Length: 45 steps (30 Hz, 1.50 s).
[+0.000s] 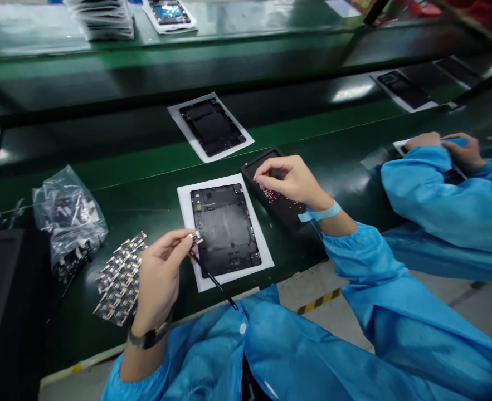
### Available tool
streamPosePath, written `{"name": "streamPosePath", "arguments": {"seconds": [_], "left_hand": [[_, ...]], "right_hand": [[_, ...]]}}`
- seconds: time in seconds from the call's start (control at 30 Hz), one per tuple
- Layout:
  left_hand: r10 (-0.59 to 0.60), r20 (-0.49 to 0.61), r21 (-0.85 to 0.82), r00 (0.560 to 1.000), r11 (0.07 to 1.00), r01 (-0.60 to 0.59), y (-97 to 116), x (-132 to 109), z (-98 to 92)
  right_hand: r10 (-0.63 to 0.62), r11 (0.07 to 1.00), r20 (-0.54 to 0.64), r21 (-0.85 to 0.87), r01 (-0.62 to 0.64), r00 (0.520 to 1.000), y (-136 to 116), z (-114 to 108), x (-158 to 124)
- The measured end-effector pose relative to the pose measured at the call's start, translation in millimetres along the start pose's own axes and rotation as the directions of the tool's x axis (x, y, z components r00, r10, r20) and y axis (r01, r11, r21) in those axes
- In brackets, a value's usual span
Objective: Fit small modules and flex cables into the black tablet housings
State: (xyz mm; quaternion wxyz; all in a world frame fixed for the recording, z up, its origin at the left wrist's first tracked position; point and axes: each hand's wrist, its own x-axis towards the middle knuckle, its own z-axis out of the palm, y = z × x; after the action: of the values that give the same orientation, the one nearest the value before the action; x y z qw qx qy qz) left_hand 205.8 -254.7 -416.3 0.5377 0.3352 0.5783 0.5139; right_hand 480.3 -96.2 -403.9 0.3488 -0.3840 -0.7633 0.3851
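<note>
Pinching small metal bracket [196,238] in left hand [160,278] over black rectangular tablet panel [224,231] on white paper sheet [185,223]; right hand [291,178] resting on black tray [281,214]; many brackets [120,278] left, heaped on green bench [145,195], more in clear plastic bag [70,214].

the small metal part [196,238] in the left hand [160,281] is too small to read — the right hand [291,179] hides much of the black tray [281,209].

Bright, even overhead light, with hard white glare patches on the glossy green conveyor belt [145,167], strongest top right. Only a faint shadow under the bare right hand [290,181]. Wide-angle bowing towards the frame edges; slight softness overall, no heavy motion blur.
</note>
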Motion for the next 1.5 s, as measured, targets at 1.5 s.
{"name": "streamPosePath", "arguments": {"seconds": [1.5], "left_hand": [[0.143,0.162,0.276,0.976,0.943,-0.184,-8,-2,-8.1]], "right_hand": [[0.05,0.988,0.657,-0.143,0.059,0.752,-69,83,7]]}}
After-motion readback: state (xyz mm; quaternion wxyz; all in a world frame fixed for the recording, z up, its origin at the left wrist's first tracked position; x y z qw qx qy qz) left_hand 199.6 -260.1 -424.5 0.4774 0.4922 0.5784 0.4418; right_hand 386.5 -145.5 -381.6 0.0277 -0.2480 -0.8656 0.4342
